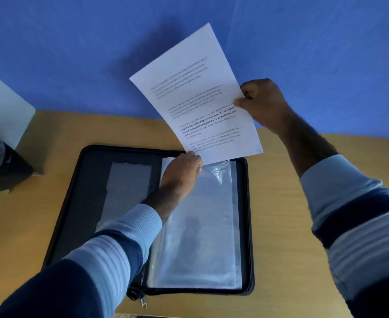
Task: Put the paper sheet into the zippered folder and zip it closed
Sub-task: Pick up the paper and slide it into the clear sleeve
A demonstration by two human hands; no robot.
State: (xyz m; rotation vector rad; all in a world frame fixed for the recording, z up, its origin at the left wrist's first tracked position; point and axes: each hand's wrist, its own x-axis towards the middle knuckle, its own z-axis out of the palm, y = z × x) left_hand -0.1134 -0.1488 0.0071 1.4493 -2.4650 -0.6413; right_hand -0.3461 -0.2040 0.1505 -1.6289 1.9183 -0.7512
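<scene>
Nearest the camera, two forearms in blue-and-white striped sleeves reach forward over a wooden counter. Just beyond the left sleeve, a metal zipper pull lies at the near edge of the zippered folder, which lies flat on the counter, opened out. The folder's left half shows a dark lining with a grey pocket panel; its right half carries a clear plastic sleeve lying flat.

At the far end of that sleeve, the left hand has its fingers curled around the sleeve's top edge, where the plastic is crinkled and lifted. The bottom corner of the paper sheet touches this hand, right at the sleeve's mouth.

The printed sheet is in the air above the folder's far edge, tilted, not yet inside. The right hand pinches its right edge between thumb and curled fingers.

To the far left a dark object sits at the counter's edge, too blurred to identify. Behind everything is a blue wall.
</scene>
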